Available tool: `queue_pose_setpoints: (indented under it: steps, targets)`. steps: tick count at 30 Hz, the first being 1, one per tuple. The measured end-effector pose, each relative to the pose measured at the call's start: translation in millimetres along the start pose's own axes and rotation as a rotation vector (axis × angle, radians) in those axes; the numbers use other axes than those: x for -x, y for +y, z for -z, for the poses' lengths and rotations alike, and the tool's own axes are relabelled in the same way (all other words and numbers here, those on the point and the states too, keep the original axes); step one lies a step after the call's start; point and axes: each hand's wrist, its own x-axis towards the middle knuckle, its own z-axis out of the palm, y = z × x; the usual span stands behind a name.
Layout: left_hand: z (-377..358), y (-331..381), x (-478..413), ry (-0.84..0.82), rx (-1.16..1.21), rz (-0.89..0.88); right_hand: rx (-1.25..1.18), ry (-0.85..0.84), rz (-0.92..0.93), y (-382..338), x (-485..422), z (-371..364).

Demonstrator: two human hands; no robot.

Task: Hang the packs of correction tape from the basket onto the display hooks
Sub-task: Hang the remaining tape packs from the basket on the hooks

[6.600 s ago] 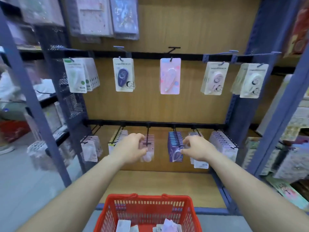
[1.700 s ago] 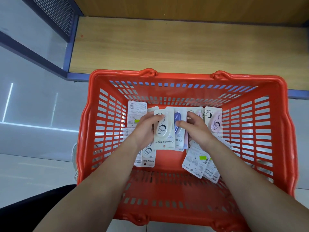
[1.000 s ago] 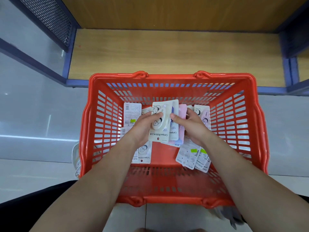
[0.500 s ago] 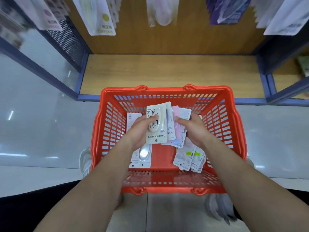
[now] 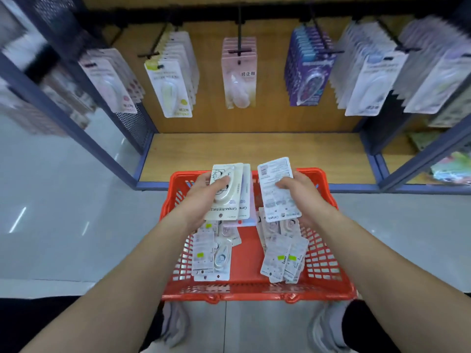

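Gripping cream carded tape packs (image 5: 222, 209) in left hand (image 5: 204, 191), one white pack (image 5: 276, 192) in right hand (image 5: 304, 196) — none being hung yet; loose packs (image 5: 211, 257) lying in red plastic basket (image 5: 254, 297), black hooks (image 5: 239, 29) at 12 o'clock.

Left hand (image 5: 201, 191) grips a fan of correction tape packs (image 5: 226, 193), cream one on top, face-up above the red basket (image 5: 254, 294); right hand (image 5: 299, 192) holds a single pack (image 5: 276, 189), printed back showing. Loose packs (image 5: 211, 258) lie along the basket's left and right sides.
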Motion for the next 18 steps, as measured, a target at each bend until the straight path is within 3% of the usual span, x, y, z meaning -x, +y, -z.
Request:
queue_pose_setpoints:
  steps: [6,9,12,18]
  targets:
    - [-12.7,48.9,49.3,-0.014,-0.065,-0.114,0.013,-0.087,0.042,-46.2,33.2,-8.6]
    - [-22.0,53.7,69.3,0.02,-0.053,-0.175,-0.099,-0.16,-0.068,-52.3,44.1,-16.7]
    - [-29.5,48.5,80.7,0.054,-0.023,-0.217,-0.199,-0.25,-0.033,-53.2,51.9,-22.0]
    - [-35.7,41.8,85.7,0.061,-0.019,-0.261,-0.099,-0.19,0.055,-38.4,56.1,-30.0]
